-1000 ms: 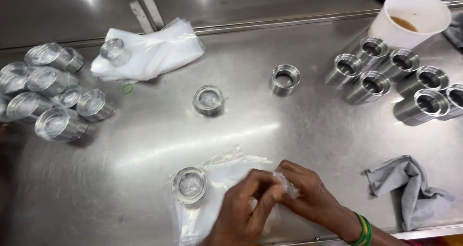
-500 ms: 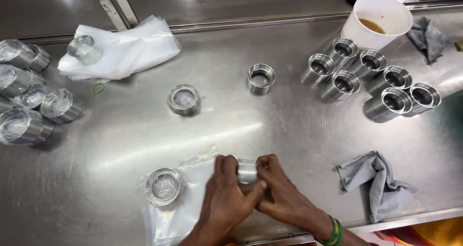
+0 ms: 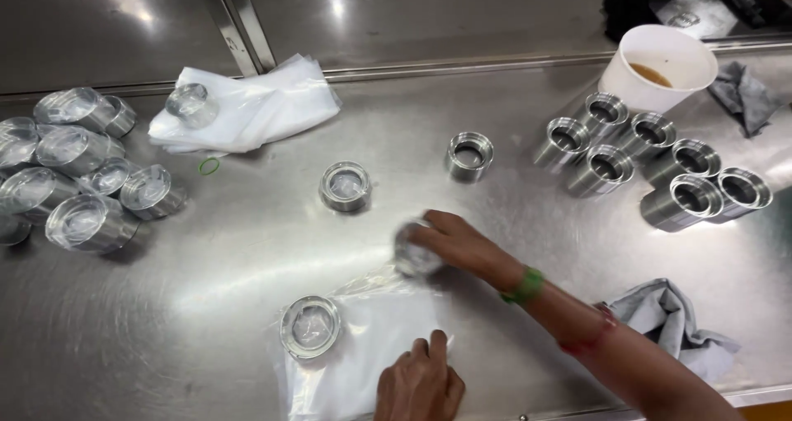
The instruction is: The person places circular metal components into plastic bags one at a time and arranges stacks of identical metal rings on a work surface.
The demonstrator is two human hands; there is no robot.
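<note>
Now | R hand (image 3: 458,243) grips bagged ring (image 3: 415,252) | unwrapped rings (image 3: 652,161) far right

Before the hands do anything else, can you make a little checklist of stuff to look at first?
1. Right hand has a grip on the wrapped metal ring: ok.
2. Left hand presses flat on the plastic bags: ok.
3. Ring fully covered in wrap: cannot tell, it is blurred.
4. Wrapped ring weighing down the bags' corner stands steady: ok.
5. White cup with brown liquid is far from both hands: ok.
</note>
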